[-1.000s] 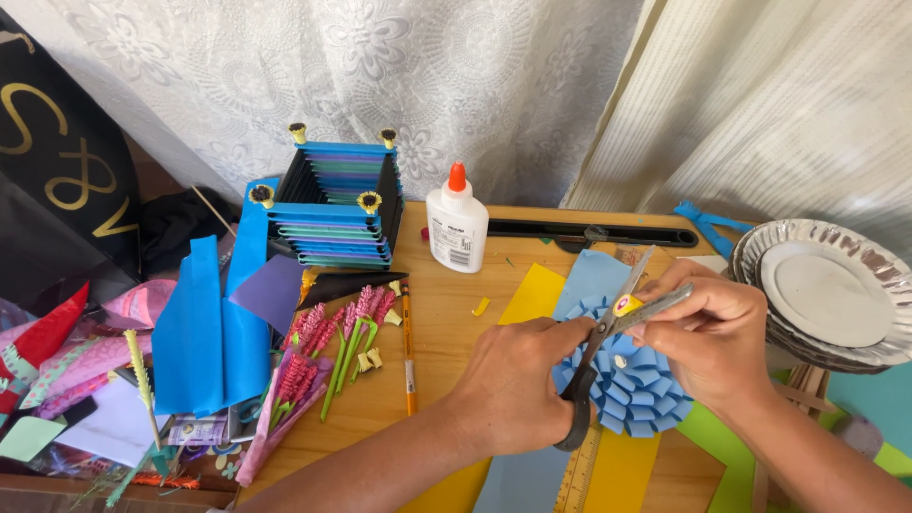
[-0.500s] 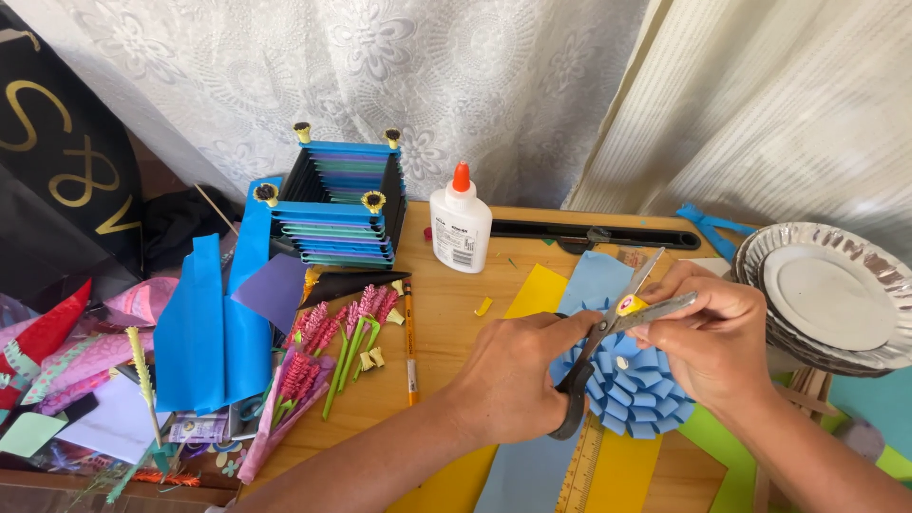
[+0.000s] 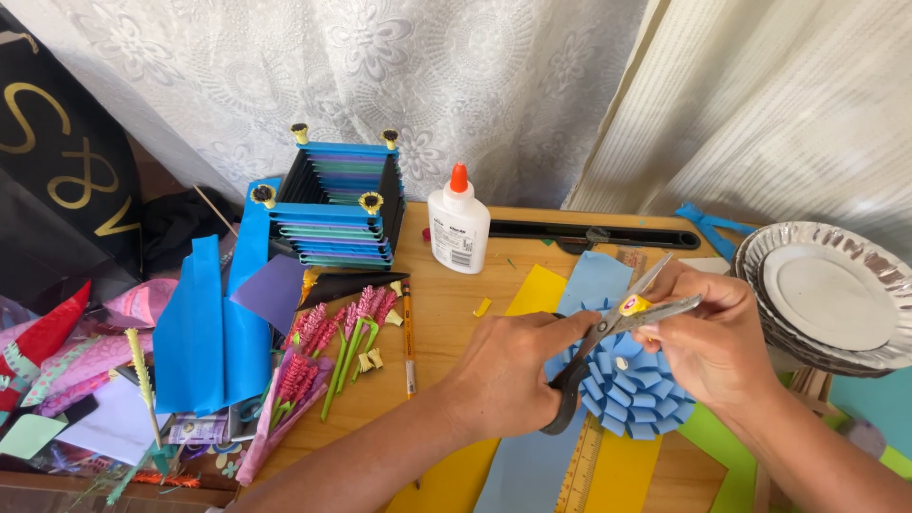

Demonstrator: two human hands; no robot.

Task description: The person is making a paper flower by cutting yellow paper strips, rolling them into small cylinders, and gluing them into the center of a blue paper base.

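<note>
Scissors (image 3: 608,351): dark-handled, blades parted, tips pointing up-right over a blue folded-paper rosette (image 3: 627,394) on the wooden table (image 3: 446,323). Left hand (image 3: 508,375) clenched through the handles. Right hand (image 3: 712,342) pinching a small yellow paper piece (image 3: 635,305) between the blades. White glue bottle (image 3: 458,228) behind; silver foil plates (image 3: 826,294) right.

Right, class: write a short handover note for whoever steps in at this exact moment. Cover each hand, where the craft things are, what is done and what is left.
Left hand: holds the black-handled scissors, blades open.
Right hand: pinches a small yellow piece between the blades.
Blue paper rosette lies under both hands on blue and yellow sheets; glue bottle stands upright behind.
Done: rosette layered.
Left: the yellow piece is not yet on the rosette.
</note>
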